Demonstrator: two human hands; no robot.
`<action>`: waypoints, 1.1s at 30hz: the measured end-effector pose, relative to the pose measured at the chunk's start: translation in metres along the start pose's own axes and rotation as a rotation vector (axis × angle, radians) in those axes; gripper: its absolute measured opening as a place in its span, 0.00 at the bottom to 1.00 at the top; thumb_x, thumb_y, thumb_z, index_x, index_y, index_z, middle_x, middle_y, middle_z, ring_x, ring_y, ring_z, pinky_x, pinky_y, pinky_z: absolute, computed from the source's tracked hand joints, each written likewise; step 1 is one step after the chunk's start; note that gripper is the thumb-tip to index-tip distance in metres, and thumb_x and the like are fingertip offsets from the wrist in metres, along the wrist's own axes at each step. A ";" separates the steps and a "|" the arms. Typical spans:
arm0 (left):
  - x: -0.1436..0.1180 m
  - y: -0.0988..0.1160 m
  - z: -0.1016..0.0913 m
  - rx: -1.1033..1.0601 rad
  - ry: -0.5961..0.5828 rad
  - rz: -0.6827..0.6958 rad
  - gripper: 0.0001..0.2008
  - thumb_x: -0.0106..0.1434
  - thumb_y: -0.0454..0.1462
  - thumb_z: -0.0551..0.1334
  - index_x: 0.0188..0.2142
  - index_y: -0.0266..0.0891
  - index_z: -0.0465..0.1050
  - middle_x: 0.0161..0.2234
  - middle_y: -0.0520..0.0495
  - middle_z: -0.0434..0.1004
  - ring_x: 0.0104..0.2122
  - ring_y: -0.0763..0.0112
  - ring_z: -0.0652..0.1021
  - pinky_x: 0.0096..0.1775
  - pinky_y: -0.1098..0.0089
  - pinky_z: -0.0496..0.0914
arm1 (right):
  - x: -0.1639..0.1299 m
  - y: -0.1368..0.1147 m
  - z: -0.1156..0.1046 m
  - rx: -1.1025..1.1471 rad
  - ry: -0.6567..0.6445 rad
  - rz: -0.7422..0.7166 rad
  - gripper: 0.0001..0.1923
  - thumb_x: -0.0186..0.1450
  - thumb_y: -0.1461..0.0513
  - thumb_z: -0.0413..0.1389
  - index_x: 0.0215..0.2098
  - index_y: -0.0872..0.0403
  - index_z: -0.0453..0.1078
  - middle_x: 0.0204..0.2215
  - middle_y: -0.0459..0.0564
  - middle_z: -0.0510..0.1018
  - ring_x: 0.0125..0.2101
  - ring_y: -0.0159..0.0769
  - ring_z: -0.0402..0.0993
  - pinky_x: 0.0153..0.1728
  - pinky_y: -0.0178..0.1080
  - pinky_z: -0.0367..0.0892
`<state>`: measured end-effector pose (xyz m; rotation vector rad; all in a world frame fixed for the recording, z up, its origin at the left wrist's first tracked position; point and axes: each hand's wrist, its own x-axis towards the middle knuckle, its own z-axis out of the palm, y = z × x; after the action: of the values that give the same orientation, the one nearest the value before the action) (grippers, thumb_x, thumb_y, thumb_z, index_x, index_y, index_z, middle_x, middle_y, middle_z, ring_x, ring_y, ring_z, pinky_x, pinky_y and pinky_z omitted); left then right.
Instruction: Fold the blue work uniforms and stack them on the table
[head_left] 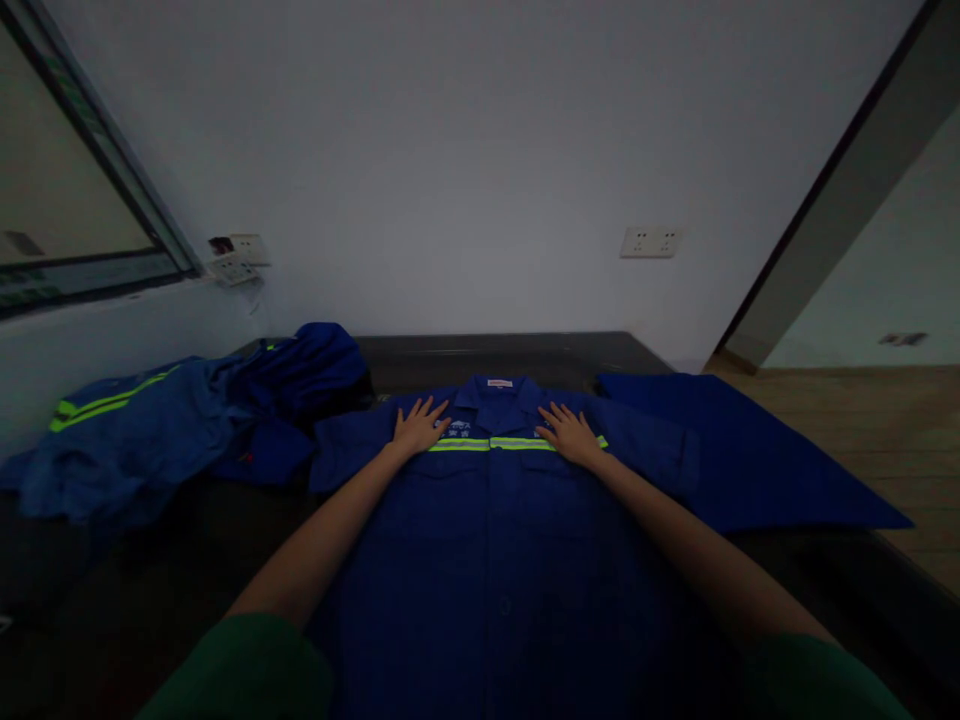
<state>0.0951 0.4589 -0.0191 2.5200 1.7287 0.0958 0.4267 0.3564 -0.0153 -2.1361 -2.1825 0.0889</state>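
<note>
A blue short-sleeved work shirt (450,510) lies face up and spread out, its collar toward the wall and both sleeves stretched sideways. A yellow-green and silver reflective band crosses its chest. My left hand (418,428) rests flat on the chest beside a white printed logo, fingers spread. On the other side of the chest, my right hand (571,434) presses flat over the band with its fingers apart. Neither hand grips the cloth. The lower part of the shirt fades into shadow near my body.
Crumpled blue work clothes (150,430) with reflective strips are heaped at the left. A flat blue cloth (765,450) lies at the right, partly beside the shirt's sleeve. The dark table (495,350) meets a white wall with sockets (651,242). A window frame stands at upper left.
</note>
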 end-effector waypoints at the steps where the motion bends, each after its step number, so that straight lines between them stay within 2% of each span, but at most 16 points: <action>1: -0.004 -0.001 0.001 0.000 0.002 -0.003 0.32 0.67 0.57 0.40 0.67 0.54 0.46 0.69 0.46 0.43 0.67 0.49 0.47 0.59 0.36 0.45 | 0.001 0.001 0.000 -0.001 -0.007 -0.019 0.32 0.71 0.46 0.38 0.68 0.50 0.48 0.68 0.56 0.49 0.67 0.49 0.42 0.62 0.59 0.42; 5: -0.016 -0.008 0.000 -0.005 0.044 -0.039 0.31 0.66 0.57 0.44 0.66 0.53 0.51 0.68 0.46 0.48 0.66 0.50 0.51 0.60 0.39 0.48 | 0.009 0.003 -0.004 -0.012 -0.053 -0.095 0.32 0.70 0.46 0.38 0.69 0.49 0.46 0.68 0.55 0.48 0.67 0.47 0.40 0.63 0.57 0.41; 8: -0.021 -0.018 -0.011 -0.008 0.142 -0.149 0.28 0.68 0.50 0.46 0.64 0.45 0.57 0.66 0.41 0.55 0.64 0.52 0.57 0.60 0.47 0.54 | 0.015 -0.005 -0.013 -0.048 -0.063 -0.103 0.31 0.71 0.48 0.38 0.69 0.49 0.47 0.68 0.54 0.49 0.67 0.47 0.41 0.63 0.57 0.42; 10: -0.026 -0.025 -0.023 -0.001 0.184 -0.199 0.27 0.69 0.46 0.47 0.64 0.40 0.57 0.64 0.36 0.57 0.62 0.52 0.61 0.60 0.51 0.57 | 0.013 -0.017 -0.020 -0.088 -0.024 -0.082 0.30 0.71 0.50 0.40 0.68 0.50 0.48 0.68 0.54 0.49 0.67 0.49 0.41 0.63 0.59 0.41; 13: -0.040 -0.039 -0.040 0.010 0.209 -0.164 0.24 0.68 0.42 0.49 0.62 0.42 0.61 0.62 0.40 0.63 0.61 0.56 0.63 0.61 0.54 0.55 | -0.004 -0.035 -0.027 -0.067 0.052 -0.039 0.30 0.71 0.50 0.40 0.68 0.53 0.50 0.68 0.56 0.49 0.67 0.51 0.41 0.62 0.60 0.44; 15: -0.053 -0.052 -0.046 0.022 0.180 -0.119 0.21 0.67 0.42 0.51 0.58 0.45 0.67 0.60 0.43 0.65 0.61 0.56 0.64 0.61 0.51 0.53 | -0.021 -0.044 -0.026 -0.009 0.053 -0.034 0.31 0.71 0.48 0.39 0.67 0.52 0.51 0.68 0.56 0.49 0.66 0.52 0.43 0.60 0.60 0.49; 17: -0.067 -0.069 -0.045 0.038 0.095 -0.102 0.22 0.67 0.45 0.51 0.58 0.47 0.67 0.62 0.43 0.62 0.62 0.52 0.62 0.60 0.46 0.53 | -0.039 -0.047 -0.021 0.025 0.008 -0.047 0.32 0.70 0.46 0.38 0.67 0.49 0.52 0.68 0.55 0.49 0.66 0.55 0.44 0.59 0.62 0.51; 19: -0.078 -0.085 -0.037 0.049 -0.012 -0.119 0.26 0.67 0.50 0.49 0.62 0.48 0.61 0.65 0.42 0.57 0.63 0.48 0.58 0.59 0.44 0.53 | -0.050 -0.046 -0.014 0.026 -0.046 -0.055 0.33 0.69 0.43 0.38 0.67 0.45 0.51 0.68 0.53 0.48 0.66 0.57 0.42 0.59 0.65 0.48; 21: -0.081 -0.098 -0.027 0.043 -0.068 -0.153 0.30 0.67 0.53 0.46 0.66 0.49 0.53 0.67 0.43 0.51 0.65 0.47 0.54 0.59 0.45 0.53 | -0.053 -0.044 -0.006 0.016 -0.064 -0.054 0.33 0.68 0.42 0.38 0.68 0.42 0.49 0.69 0.50 0.47 0.67 0.56 0.40 0.60 0.66 0.44; 24: -0.072 -0.106 -0.015 0.019 -0.043 -0.180 0.31 0.67 0.55 0.43 0.67 0.51 0.48 0.68 0.46 0.46 0.66 0.47 0.50 0.61 0.47 0.50 | -0.041 -0.039 0.001 0.014 -0.037 -0.040 0.33 0.68 0.41 0.36 0.68 0.40 0.47 0.69 0.48 0.46 0.67 0.54 0.39 0.61 0.65 0.41; 26: -0.059 -0.106 -0.012 -0.009 -0.006 -0.184 0.31 0.67 0.55 0.44 0.67 0.52 0.50 0.68 0.47 0.46 0.66 0.47 0.50 0.62 0.47 0.48 | -0.028 -0.037 0.003 0.015 -0.026 -0.022 0.34 0.68 0.40 0.36 0.68 0.40 0.47 0.69 0.47 0.46 0.67 0.54 0.39 0.61 0.64 0.40; 28: -0.044 -0.103 -0.013 -0.066 0.064 -0.187 0.29 0.67 0.54 0.48 0.64 0.51 0.56 0.67 0.47 0.52 0.65 0.49 0.53 0.62 0.48 0.48 | -0.014 -0.035 0.003 0.012 -0.024 -0.012 0.34 0.68 0.40 0.35 0.68 0.40 0.47 0.69 0.47 0.46 0.67 0.53 0.40 0.61 0.64 0.40; 30: -0.032 -0.103 -0.017 -0.126 0.173 -0.207 0.25 0.67 0.49 0.50 0.61 0.48 0.63 0.64 0.46 0.60 0.63 0.55 0.59 0.62 0.54 0.51 | -0.002 -0.032 0.002 0.003 -0.025 -0.002 0.33 0.68 0.40 0.36 0.68 0.39 0.47 0.69 0.46 0.46 0.67 0.52 0.40 0.61 0.63 0.40; 33: -0.027 -0.114 -0.027 -0.158 0.323 -0.304 0.22 0.69 0.39 0.46 0.60 0.39 0.64 0.61 0.42 0.64 0.60 0.62 0.64 0.60 0.63 0.57 | 0.010 -0.028 0.003 -0.015 -0.017 0.009 0.32 0.69 0.41 0.36 0.68 0.39 0.47 0.69 0.45 0.46 0.67 0.51 0.40 0.62 0.63 0.41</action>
<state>-0.0229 0.4749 -0.0043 2.1946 2.1021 0.6207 0.3982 0.3659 -0.0149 -2.1612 -2.1896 0.0923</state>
